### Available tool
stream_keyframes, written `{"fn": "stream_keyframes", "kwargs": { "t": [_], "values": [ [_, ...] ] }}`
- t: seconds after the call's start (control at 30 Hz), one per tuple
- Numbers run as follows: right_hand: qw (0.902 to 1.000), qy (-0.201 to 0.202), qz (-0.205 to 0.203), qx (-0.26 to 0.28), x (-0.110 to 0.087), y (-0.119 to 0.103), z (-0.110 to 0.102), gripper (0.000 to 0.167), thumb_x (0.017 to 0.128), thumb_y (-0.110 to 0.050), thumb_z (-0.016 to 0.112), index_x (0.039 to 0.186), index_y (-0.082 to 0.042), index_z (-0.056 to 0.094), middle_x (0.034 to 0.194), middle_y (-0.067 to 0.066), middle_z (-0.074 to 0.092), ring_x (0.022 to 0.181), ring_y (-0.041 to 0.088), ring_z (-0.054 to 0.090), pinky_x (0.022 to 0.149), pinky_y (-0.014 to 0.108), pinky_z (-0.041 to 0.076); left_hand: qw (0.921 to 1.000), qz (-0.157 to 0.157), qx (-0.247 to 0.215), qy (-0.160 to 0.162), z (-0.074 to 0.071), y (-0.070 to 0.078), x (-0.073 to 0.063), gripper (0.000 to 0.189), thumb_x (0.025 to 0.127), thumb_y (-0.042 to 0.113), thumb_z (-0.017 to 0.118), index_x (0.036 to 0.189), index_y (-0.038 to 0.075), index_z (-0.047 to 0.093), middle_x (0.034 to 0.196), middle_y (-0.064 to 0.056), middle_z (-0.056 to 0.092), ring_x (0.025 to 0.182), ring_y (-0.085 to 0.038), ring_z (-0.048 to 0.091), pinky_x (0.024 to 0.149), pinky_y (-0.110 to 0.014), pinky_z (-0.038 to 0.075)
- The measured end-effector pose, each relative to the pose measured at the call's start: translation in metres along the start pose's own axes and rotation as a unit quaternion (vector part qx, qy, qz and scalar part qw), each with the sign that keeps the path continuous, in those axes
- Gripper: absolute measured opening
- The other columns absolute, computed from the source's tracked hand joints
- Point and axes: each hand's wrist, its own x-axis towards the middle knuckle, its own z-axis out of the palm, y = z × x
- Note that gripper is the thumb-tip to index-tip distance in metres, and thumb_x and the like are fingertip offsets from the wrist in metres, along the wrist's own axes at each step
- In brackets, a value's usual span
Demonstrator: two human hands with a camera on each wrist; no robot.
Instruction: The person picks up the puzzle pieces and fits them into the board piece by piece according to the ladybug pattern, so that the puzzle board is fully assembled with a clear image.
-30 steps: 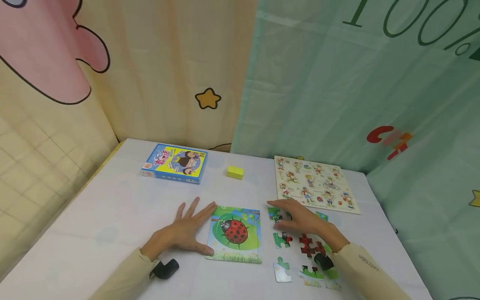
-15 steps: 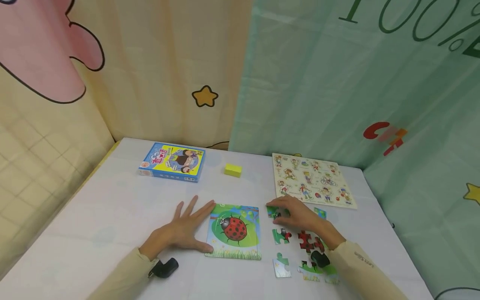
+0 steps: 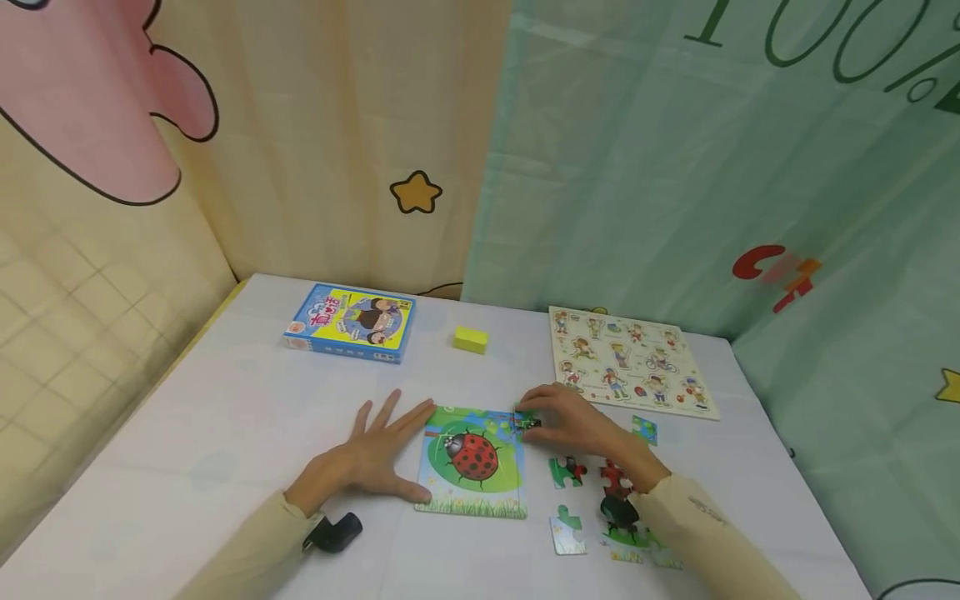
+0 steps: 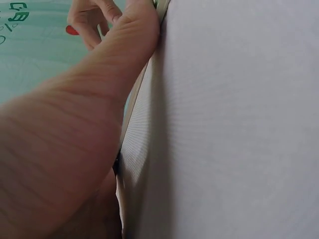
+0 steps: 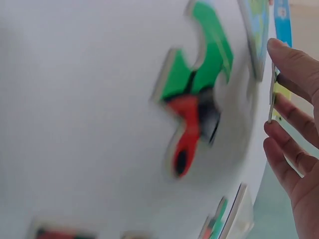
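A square ladybug puzzle board [image 3: 472,462] lies flat at the middle of the table. My left hand [image 3: 375,460] rests along its left side with fingers spread, thumb and index finger at the edge. My right hand [image 3: 577,417] pinches a small green-and-blue jigsaw piece [image 3: 526,422] between thumb and fingers, overlapping the board's upper right corner in the head view. Edge-on, the held piece [image 5: 272,94] looks thin in the right wrist view. A loose green-and-red jigsaw piece [image 5: 209,50] lies below that hand. In the left wrist view, my left thumb side [image 4: 75,114] fills much of the frame.
Several loose pieces lie right of the board, among them a pale corner piece [image 3: 567,535], a red piece [image 3: 613,477] and a blue-green one [image 3: 645,430]. Behind stand a blue-yellow box [image 3: 351,323], a yellow block [image 3: 470,340] and a picture board [image 3: 630,362].
My right hand has picked up the upper-left loose jigsaw piece and moved it left to the board's upper right corner. My left hand has stayed in place.
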Motion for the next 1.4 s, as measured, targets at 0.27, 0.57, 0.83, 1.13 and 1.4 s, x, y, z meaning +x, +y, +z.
{"fn": "stream_keyframes", "kwargs": {
  "t": [0.27, 0.57, 0.83, 1.13, 1.4],
  "values": [
    [0.9997, -0.016, -0.006, 0.016, 0.026, -0.019, 0.005, 0.042, 0.088, -0.033, 0.078, 0.122, -0.011, 0.072, 0.125, 0.002, 0.067, 0.117, 0.021, 0.059, 0.1, 0.042, 0.05, 1.0, -0.002, 0.003, -0.001, -0.002, 0.002, 0.0, 0.121, 0.069, 0.07, 0.078, 0.161, 0.018, 0.02, 0.169, -0.002, 0.016, 0.154, -0.045, -0.006, 0.116, -0.074, -0.006],
    [0.9994, -0.033, 0.005, 0.005, 0.049, -0.043, 0.018, 0.043, 0.09, -0.036, 0.075, 0.125, -0.012, 0.071, 0.127, 0.001, 0.067, 0.117, 0.019, 0.058, 0.1, 0.04, 0.051, 0.9999, -0.004, 0.008, -0.009, -0.001, 0.0, 0.002, 0.12, 0.071, 0.071, 0.076, 0.162, 0.019, 0.018, 0.17, -0.002, 0.014, 0.154, -0.045, -0.007, 0.116, -0.074, -0.006],
    [0.9982, -0.055, 0.023, 0.009, 0.066, -0.064, 0.026, 0.043, 0.089, -0.04, 0.076, 0.123, -0.015, 0.072, 0.128, -0.002, 0.069, 0.117, 0.015, 0.058, 0.101, 0.035, 0.051, 0.9998, -0.005, 0.018, -0.009, 0.0, -0.003, 0.004, 0.12, 0.07, 0.072, 0.076, 0.162, 0.019, 0.018, 0.169, -0.003, 0.014, 0.154, -0.045, -0.007, 0.115, -0.075, -0.005],
    [0.9967, -0.069, 0.033, -0.028, 0.078, -0.077, 0.034, 0.041, 0.09, -0.044, 0.074, 0.12, -0.017, 0.072, 0.126, -0.005, 0.069, 0.113, 0.012, 0.059, 0.098, 0.03, 0.051, 0.9998, -0.003, 0.016, -0.007, 0.0, 0.0, 0.005, 0.121, 0.07, 0.072, 0.076, 0.161, 0.018, 0.018, 0.169, -0.003, 0.015, 0.154, -0.044, -0.006, 0.115, -0.074, -0.005],
    [0.9943, -0.075, 0.044, -0.061, 0.079, -0.09, 0.036, 0.04, 0.09, -0.045, 0.074, 0.118, -0.017, 0.075, 0.126, -0.003, 0.068, 0.112, 0.013, 0.059, 0.097, 0.028, 0.053, 0.9998, -0.006, 0.014, -0.012, -0.002, 0.001, 0.002, 0.12, 0.07, 0.071, 0.077, 0.161, 0.018, 0.019, 0.169, -0.003, 0.015, 0.154, -0.045, -0.006, 0.115, -0.075, -0.006]
  ]
}}
